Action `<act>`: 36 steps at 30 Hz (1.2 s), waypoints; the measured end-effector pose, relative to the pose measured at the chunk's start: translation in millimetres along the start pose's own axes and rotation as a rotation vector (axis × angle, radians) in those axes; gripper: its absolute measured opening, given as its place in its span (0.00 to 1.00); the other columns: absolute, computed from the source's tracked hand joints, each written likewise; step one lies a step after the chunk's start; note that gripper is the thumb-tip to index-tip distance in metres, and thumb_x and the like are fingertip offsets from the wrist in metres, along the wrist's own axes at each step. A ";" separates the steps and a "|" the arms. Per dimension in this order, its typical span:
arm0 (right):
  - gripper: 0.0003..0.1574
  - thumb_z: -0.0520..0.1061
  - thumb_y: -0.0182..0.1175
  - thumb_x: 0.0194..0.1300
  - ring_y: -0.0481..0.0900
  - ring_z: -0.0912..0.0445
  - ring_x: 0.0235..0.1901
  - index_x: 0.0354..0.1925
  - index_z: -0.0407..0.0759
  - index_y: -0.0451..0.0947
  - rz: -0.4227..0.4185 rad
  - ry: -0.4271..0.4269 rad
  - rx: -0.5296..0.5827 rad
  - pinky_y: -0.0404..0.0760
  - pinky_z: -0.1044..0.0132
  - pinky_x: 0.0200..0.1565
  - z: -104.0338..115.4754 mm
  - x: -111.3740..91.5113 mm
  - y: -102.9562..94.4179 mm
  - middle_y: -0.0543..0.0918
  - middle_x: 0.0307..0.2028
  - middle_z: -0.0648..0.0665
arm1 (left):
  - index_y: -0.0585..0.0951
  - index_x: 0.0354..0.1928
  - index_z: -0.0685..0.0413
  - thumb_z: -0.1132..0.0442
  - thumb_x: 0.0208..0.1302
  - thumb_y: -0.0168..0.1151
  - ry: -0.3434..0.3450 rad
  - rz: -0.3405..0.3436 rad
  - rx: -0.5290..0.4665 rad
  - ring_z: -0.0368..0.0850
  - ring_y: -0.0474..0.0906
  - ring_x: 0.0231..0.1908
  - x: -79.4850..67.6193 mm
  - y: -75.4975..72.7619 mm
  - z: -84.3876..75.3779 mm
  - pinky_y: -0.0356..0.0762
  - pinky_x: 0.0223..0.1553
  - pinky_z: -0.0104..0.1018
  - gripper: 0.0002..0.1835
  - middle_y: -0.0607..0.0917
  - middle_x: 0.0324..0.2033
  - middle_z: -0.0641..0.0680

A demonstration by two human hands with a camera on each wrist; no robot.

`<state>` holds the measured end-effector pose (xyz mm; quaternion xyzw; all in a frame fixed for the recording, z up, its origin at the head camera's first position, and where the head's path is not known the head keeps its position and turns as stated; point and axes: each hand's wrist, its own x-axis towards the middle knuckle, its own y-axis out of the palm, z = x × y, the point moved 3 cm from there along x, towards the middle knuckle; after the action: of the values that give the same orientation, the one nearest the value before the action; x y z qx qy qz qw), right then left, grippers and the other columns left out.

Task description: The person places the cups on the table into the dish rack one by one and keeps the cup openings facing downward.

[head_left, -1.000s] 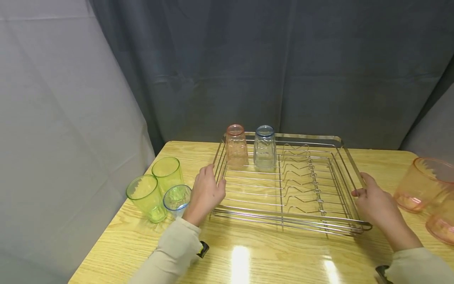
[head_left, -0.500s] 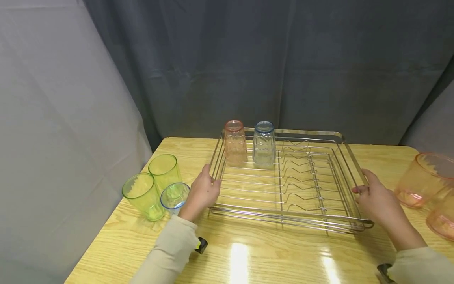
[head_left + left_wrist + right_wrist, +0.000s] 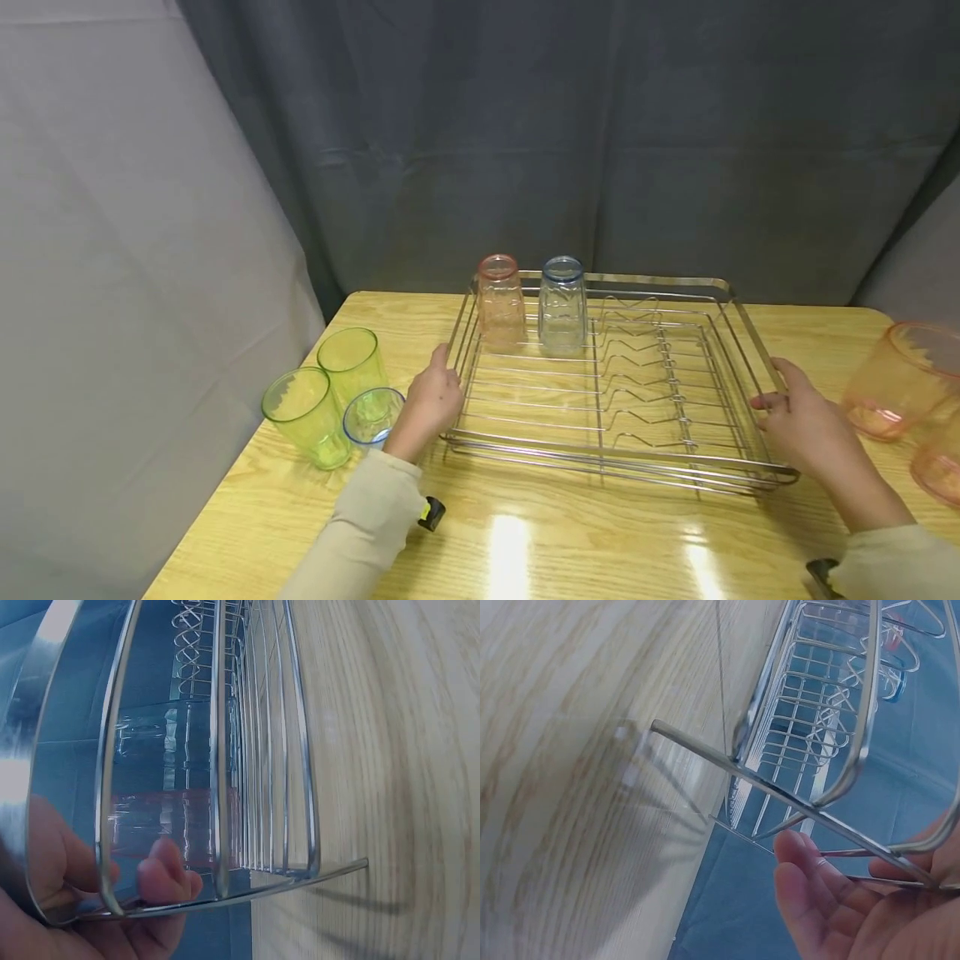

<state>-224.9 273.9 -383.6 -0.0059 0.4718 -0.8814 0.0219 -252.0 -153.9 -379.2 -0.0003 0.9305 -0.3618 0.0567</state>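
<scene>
Both hands hold a wire dish rack (image 3: 600, 452) by its two ends. My left hand (image 3: 430, 402) grips the left side, and in the left wrist view its fingertips (image 3: 166, 879) curl between the metal bars. The right side is gripped by my right hand (image 3: 806, 429); fingertips (image 3: 799, 874) show under the rim in the right wrist view. Two faceted glasses stand narrow end up at the rack's back left: an orange one (image 3: 501, 312) and a blue-ringed one (image 3: 562, 312). Whether the rack's feet touch the table I cannot tell.
Left of the rack stand two green tumblers (image 3: 311, 417) (image 3: 352, 367) and a blue-rimmed glass (image 3: 371, 417), close to my left wrist. Two large orange tumblers (image 3: 892, 387) (image 3: 941, 458) are beyond my right hand. A dark curtain (image 3: 600, 142) hangs behind the wooden table (image 3: 300, 533).
The left thumb has drawn in closer to the rack's left rim. Both hands keep their hold, and the glasses stay in place on the rack. The head view has shifted slightly.
</scene>
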 end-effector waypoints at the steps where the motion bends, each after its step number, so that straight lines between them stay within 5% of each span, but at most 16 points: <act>1: 0.41 0.33 0.32 0.67 0.85 0.33 0.44 0.73 0.21 0.33 0.006 -0.001 0.007 0.68 0.66 0.25 -0.6 -0.3 -0.1 0.78 0.55 0.21 | 0.47 0.79 0.54 0.59 0.79 0.33 0.008 -0.003 -0.002 0.37 0.57 0.09 0.0 0.5 -0.1 0.60 0.11 0.28 0.29 0.85 0.35 0.61; 4: 0.41 0.33 0.32 0.67 0.86 0.35 0.41 0.73 0.21 0.33 0.006 -0.007 0.010 0.68 0.67 0.24 -1.9 0.1 0.0 0.78 0.54 0.21 | 0.48 0.78 0.54 0.58 0.80 0.32 0.010 -0.005 -0.004 0.37 0.58 0.10 0.5 1.3 -0.3 0.61 0.11 0.28 0.29 0.82 0.55 0.66; 8: 0.40 0.32 0.32 0.67 0.87 0.36 0.39 0.73 0.21 0.34 -0.004 -0.016 0.008 0.69 0.67 0.24 -3.5 1.2 -0.5 0.79 0.52 0.21 | 0.47 0.78 0.55 0.61 0.78 0.32 -0.013 0.008 -0.013 0.38 0.62 0.13 1.8 2.1 -1.8 0.65 0.15 0.29 0.30 0.80 0.59 0.65; 15: 0.41 0.32 0.33 0.66 0.87 0.36 0.39 0.73 0.21 0.34 0.001 -0.003 0.001 0.68 0.66 0.23 -1.4 0.0 -2.4 0.78 0.53 0.21 | 0.47 0.79 0.53 0.60 0.79 0.33 -0.022 -0.021 0.020 0.38 0.59 0.10 2.2 3.1 -2.4 0.61 0.11 0.28 0.30 0.84 0.32 0.61; 22: 0.40 0.35 0.33 0.69 0.86 0.38 0.38 0.74 0.23 0.34 -0.005 0.009 -0.003 0.66 0.64 0.20 -0.5 0.8 -0.1 0.78 0.54 0.22 | 0.45 0.80 0.46 0.62 0.78 0.37 0.030 -0.052 0.069 0.38 0.62 0.12 -0.9 1.0 -1.3 0.64 0.13 0.28 0.32 0.85 0.41 0.60; 30: 0.48 0.56 0.40 0.77 0.70 0.17 0.52 0.74 0.23 0.37 0.026 0.030 -0.092 0.75 0.37 0.38 -6.0 7.0 -0.9 0.73 0.57 0.17 | 0.45 0.80 0.40 0.60 0.77 0.41 0.014 -0.059 0.061 0.39 0.61 0.11 -3.0 1.7 1.8 0.61 0.12 0.28 0.34 0.74 0.18 0.50; 36: 0.52 0.59 0.44 0.76 0.71 0.19 0.52 0.74 0.23 0.36 0.008 0.002 -0.134 0.74 0.34 0.39 -3.4 3.0 -2.8 0.69 0.59 0.15 | 0.45 0.80 0.41 0.60 0.76 0.42 0.016 -0.066 0.062 0.39 0.61 0.11 -1.8 3.1 0.6 0.60 0.12 0.28 0.35 0.72 0.14 0.48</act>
<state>-228.1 278.1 -383.2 -0.0043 0.5298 -0.8477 0.0246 -250.0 -151.9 -381.5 -0.0263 0.9187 -0.3923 0.0373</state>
